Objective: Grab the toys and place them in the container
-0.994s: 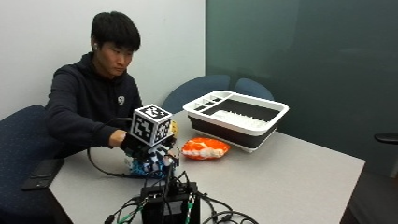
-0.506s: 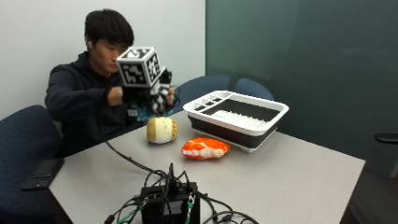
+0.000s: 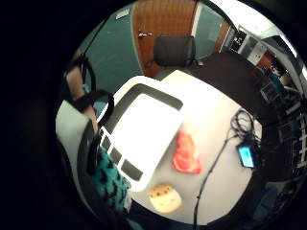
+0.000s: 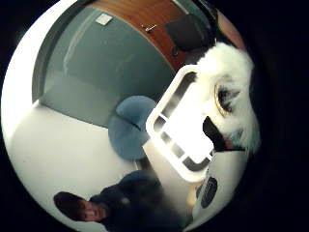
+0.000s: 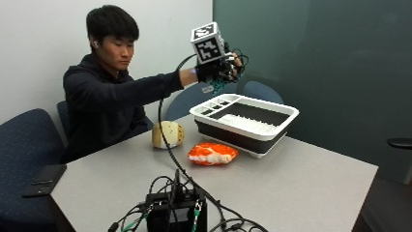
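Toys are the business here, and we have one of them in our gloved right hand point(image 5: 219, 70): a teal toy point(image 5: 217, 86) with a white furry face, which a second ago lay low on the table point(image 5: 309, 179) near our body and has since been lifted high. Our fingers are curled round it, and it hangs above the near end of the white container point(image 5: 248, 121), over the row of small compartments. From the palm, the container's main bay sits almost straight below, so we judge the drop is close; a short carry further over the large bay should do it. Two toys are not yet picked up: the orange toy point(image 5: 212, 153) lying just beside the container's front wall, and the beige toy point(image 5: 168, 134) a little further back
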Demonstrator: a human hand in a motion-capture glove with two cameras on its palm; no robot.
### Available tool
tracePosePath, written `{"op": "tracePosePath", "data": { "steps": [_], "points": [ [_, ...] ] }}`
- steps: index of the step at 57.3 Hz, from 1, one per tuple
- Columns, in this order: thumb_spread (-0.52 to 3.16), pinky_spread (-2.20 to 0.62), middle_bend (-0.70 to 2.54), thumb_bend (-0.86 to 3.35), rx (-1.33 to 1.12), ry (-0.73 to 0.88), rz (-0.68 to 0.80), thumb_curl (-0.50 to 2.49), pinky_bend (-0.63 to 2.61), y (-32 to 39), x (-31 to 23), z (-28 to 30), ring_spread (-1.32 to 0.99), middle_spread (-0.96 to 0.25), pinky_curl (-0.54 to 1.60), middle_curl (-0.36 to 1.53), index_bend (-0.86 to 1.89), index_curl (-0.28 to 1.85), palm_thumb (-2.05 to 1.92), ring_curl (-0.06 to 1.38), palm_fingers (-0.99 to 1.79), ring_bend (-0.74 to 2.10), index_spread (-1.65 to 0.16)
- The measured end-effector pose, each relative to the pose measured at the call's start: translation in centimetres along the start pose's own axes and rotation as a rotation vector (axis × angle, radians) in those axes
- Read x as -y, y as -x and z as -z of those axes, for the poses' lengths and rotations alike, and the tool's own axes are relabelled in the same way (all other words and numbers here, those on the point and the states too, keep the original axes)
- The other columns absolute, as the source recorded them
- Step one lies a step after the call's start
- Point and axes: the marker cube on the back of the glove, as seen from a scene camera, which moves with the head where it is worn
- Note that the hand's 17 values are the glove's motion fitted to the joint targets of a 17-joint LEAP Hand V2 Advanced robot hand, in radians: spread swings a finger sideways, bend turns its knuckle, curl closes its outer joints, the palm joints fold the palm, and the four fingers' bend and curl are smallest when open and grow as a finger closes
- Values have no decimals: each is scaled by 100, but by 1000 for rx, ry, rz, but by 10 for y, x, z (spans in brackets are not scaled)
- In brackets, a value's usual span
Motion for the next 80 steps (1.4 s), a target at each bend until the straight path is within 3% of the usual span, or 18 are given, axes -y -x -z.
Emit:
{"op": "tracePosePath", "data": {
  "steps": [7, 9, 11, 14, 20, 23, 34, 55, 60, 65, 71, 80],
  "points": [
    [78, -39, 70, 33, -49, 203, -19, 103, 162, 14, 1, -44, -43, -31, 59, 77, 52, 24, 67, 70, 31, 152, -35],
    [96, -38, 52, 32, -53, 270, -21, 98, 172, 11, -2, -47, -39, -24, 60, 71, 33, 21, 58, 68, 6, 147, -32],
    [105, -32, 35, 26, -65, 301, -25, 91, 163, 4, -5, -44, -32, -17, 57, 65, 32, 23, 48, 63, -40, 126, -31],
    [113, -22, 27, 19, -68, 306, -31, 83, 149, -4, -11, -34, -22, -11, 53, 60, 31, 22, 35, 54, -57, 91, -29],
    [123, -13, 15, 12, -76, 285, -137, 71, 131, -50, -19, 8, -12, -5, 44, 52, 19, 23, 27, 41, -42, 59, -27],
    [126, -10, 15, 11, -113, 309, -115, 67, 125, -51, -38, 15, -8, -4, 41, 50, 14, 23, 26, 37, -35, 49, -26],
    [132, -5, 15, 8, -258, 332, -200, 57, 111, -109, -83, 40, -3, -2, 34, 43, 12, 23, 28, 33, -19, 41, -25],
    [134, -4, 20, 7, -281, 472, -212, 47, 106, -158, -115, -59, -2, -2, 29, 44, 11, 22, 40, 34, -9, 46, -24],
    [134, -6, 22, 5, -284, 435, -201, 45, 110, -160, -115, -69, -6, -2, 29, 44, 12, 22, 41, 36, 6, 55, -24],
    [138, -25, 41, 9, -292, 359, -181, 45, 115, -159, -111, -65, -22, -9, 28, 50, 17, 20, 48, 39, 77, 87, -23],
    [143, -33, 57, 13, -287, 238, -141, 45, 116, -149, -107, -55, -32, -17, 33, 61, 28, 25, 55, 49, 101, 104, -25],
    [153, -40, 74, 20, -268, 140, -129, 46, 126, -138, -101, -25, -44, -27, 43, 79, 46, 36, 65, 63, 99, 122, -31]
  ]
}}
